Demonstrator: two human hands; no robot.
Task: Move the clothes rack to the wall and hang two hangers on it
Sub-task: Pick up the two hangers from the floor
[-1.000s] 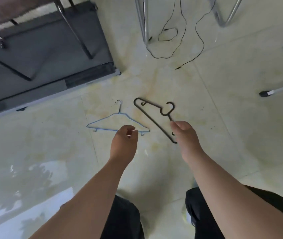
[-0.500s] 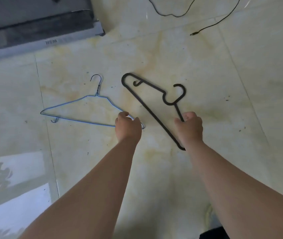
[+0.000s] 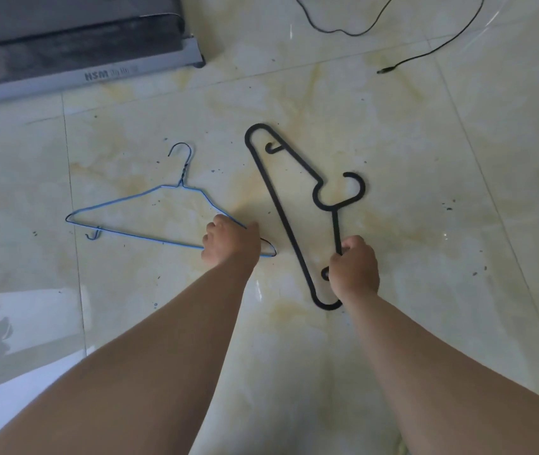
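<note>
Two hangers lie on the pale tiled floor. The blue wire hanger (image 3: 149, 205) is on the left, its hook pointing away from me. My left hand (image 3: 231, 243) is closed around its right end. The black plastic hanger (image 3: 281, 211) lies to the right, turned slantwise, its hook pointing right. My right hand (image 3: 353, 269) grips its near arm close to the lower end. The clothes rack is out of view.
A grey treadmill base (image 3: 80, 73) with lettering fills the top left. A black cable (image 3: 425, 50) with a loose plug trails across the floor at the top right. Bright window reflections lie on the tiles at the lower left.
The camera has dropped closer to the floor. Both hands reached down and closed on the hangers: the left on the blue one, the right on the black one.
</note>
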